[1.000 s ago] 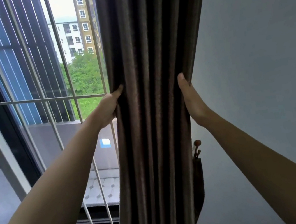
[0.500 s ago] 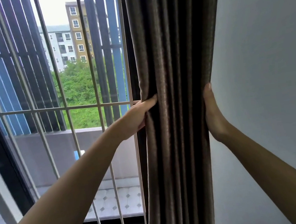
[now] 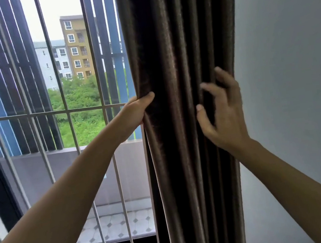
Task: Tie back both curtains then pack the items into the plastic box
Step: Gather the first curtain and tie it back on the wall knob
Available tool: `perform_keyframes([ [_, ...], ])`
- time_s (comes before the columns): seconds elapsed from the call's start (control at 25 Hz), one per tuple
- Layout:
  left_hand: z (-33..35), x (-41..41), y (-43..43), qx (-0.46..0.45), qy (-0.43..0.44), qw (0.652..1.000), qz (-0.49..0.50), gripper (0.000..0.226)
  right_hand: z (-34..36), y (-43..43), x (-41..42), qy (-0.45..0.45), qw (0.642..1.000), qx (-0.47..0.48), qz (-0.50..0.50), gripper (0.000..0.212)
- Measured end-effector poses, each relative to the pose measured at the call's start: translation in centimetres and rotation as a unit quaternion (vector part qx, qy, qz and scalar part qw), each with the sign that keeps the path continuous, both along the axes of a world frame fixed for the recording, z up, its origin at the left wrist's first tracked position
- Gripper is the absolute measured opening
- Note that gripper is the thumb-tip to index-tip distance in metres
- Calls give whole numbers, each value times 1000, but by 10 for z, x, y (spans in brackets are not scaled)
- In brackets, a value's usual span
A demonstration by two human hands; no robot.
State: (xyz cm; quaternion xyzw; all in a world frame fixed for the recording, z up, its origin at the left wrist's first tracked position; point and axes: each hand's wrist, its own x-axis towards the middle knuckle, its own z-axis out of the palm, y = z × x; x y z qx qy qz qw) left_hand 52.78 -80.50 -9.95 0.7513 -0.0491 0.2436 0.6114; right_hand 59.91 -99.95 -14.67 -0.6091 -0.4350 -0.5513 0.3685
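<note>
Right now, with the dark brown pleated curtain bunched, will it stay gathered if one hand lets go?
Probably not. The dark brown pleated curtain hangs in soft, deep folds, so it looks floppy and likely to spread. Its sheen hints it may slip. Only the left hand grips it; the right hand is open.

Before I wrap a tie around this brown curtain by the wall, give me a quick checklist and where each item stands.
1. Curtain gathered into one bunch against the wall: ok.
2. Left hand gripping the window-side edge: ok.
3. Right hand closed on the wall-side edge: not ok, fingers are spread and loose.
4. Tieback and hook in sight: not ok, neither appears in this view.
5. Fabric clear of the window bars: ok.
6. Other curtain tied: cannot tell, out of view.
</note>
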Motion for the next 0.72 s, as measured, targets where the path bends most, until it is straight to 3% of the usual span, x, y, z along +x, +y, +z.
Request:
perform_keyframes([
  [0.04, 0, -2, 2, 23, 0, 1000, -1, 20, -4, 8, -6, 3, 999, -32, 3, 31],
  [0.12, -1, -3, 7, 85, 2, 996, 15, 22, -13, 25, -18, 105, 989, -99, 22, 27],
  [0.28, -21, 4, 22, 171, 7, 983, 72, 26, -47, 51, -17, 242, 962, -124, 15, 36],
  [0.48, -64, 17, 37, 215, 5, 970, 110, 36, -120, 70, -36, 368, 916, -128, 95, 63],
  [0.72, -72, 21, 26, 240, 39, 969, 34, 44, -154, 83, -21, 291, 942, -144, 82, 46],
])
